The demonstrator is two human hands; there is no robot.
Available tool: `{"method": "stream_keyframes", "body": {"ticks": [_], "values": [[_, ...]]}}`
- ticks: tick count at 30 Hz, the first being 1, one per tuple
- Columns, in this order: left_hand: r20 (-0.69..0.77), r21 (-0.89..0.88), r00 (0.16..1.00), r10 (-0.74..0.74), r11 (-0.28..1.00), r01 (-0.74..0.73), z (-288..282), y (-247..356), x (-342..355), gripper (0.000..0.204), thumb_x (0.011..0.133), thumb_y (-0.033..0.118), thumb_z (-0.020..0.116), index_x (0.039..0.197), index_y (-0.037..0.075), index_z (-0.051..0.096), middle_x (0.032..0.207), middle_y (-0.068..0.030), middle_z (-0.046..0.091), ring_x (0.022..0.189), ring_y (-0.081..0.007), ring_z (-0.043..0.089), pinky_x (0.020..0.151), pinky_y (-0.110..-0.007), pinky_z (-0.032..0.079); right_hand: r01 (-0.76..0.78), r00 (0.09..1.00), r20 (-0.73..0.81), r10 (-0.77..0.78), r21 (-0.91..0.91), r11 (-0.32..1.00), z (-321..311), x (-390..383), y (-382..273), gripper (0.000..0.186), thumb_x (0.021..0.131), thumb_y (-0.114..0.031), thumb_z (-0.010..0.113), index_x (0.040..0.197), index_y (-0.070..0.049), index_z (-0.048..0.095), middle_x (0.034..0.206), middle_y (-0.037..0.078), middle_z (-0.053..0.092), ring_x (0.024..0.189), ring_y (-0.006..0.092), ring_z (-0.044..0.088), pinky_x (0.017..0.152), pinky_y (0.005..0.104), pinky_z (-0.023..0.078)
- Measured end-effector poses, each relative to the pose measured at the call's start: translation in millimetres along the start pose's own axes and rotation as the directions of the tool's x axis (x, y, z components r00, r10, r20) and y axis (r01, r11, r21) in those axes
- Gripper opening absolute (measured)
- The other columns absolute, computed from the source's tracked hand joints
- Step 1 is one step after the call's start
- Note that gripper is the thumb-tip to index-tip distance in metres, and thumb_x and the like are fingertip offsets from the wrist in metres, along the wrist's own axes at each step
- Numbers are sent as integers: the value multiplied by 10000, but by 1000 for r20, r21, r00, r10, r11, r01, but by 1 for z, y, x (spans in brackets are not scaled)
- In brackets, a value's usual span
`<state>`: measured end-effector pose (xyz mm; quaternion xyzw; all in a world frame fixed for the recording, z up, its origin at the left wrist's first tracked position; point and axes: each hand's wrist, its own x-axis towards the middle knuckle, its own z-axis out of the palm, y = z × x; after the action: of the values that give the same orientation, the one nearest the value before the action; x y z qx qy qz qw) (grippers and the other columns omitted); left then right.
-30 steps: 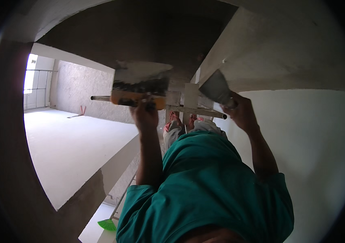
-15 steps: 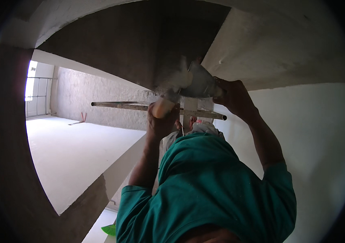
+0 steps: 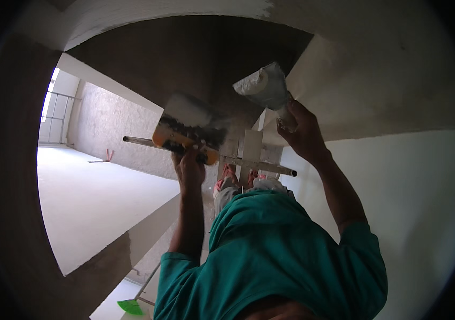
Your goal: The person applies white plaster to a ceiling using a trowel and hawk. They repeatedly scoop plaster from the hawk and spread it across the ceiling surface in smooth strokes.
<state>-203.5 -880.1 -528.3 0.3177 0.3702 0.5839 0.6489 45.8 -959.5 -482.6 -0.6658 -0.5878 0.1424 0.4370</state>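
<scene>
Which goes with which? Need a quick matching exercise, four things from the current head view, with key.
1. wide blade
2. scraper
3. broom
4. shirt

A. bright green bristles, lower left of the picture
B. in the right hand, pale paste on it
C. teal, short-sleeved
D. in the left hand, orange along its near edge

Pairs: 1-D, 2-B, 3-A, 4-C

Green broom head (image 3: 130, 307) on its long handle (image 3: 149, 279), round metal tube (image 3: 139, 141) crossing a pale plank (image 3: 252, 144), small reddish object (image 3: 109, 155) at the upper edge of a white surface (image 3: 99, 208), barred opening (image 3: 56, 94)
</scene>
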Motion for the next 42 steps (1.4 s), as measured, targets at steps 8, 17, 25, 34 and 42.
{"method": "stream_keyframes", "body": {"ticks": [8, 17, 25, 34, 42], "values": [[200, -415, 923, -330, 825, 385, 19, -8, -38, 308, 805, 5, 550, 1111, -21, 526, 1022, -119, 621, 912, -231, 624, 814, -382, 526, 453, 892, -16, -453, 12, 891, 68, 12, 34, 612, 732, 143, 568, 1300, -79, 523, 1220, 156, 565, 1065, 347, 563, 912, 390, 473], [-23, 139, 955, 296, 947, -290, 4, 112, 106, 241, 834, 61, 553, 1068, 5, 552, 921, -86, 608, 832, -185, 602, 738, -324, 503, 199, 945, -216, -244, -211, 957, -20, 4, 90, 352, 886, -148, 607, 1189, 10, 522, 985, 157, 565, 887, 231, 567, 769, 386, 469], [-44, 759, 619, 784, 429, -490, 17, 230, 295, 298, 813, 146, 572, 1076, 5, 583, 838, -133, 631, 735, -193, 610, 671, -347, 489, -345, 534, -820, -206, -433, 833, -251, -32, 140, 627, 858, -327, 713, 1282, 66, 470, 1230, 228, 568, 1105, 334, 577, 924, 432, 463], [83, 773, 594, 800, 325, -545, 41, 218, 314, 383, 807, 131, 538, 1180, 64, 587, 1005, -203, 667, 976, -373, 634, 835, -443, 484, -409, 569, -802, -181, -467, 784, -342, -40, 180, 539, 855, -320, 699, 1212, 34, 504, 1132, 190, 596, 995, 311, 583, 883, 417, 442], [90, 727, 708, 700, 440, -528, 181, 81, 148, 508, 846, 106, 559, 1347, 64, 481, 883, -219, 666, 724, -305, 684, 574, -392, 507, -390, 580, -802, -140, -424, 817, -329, -31, 180, 500, 815, -288, 735, 1132, 49, 546, 1098, 166, 622, 1003, 280, 588, 900, 393, 427]]}}
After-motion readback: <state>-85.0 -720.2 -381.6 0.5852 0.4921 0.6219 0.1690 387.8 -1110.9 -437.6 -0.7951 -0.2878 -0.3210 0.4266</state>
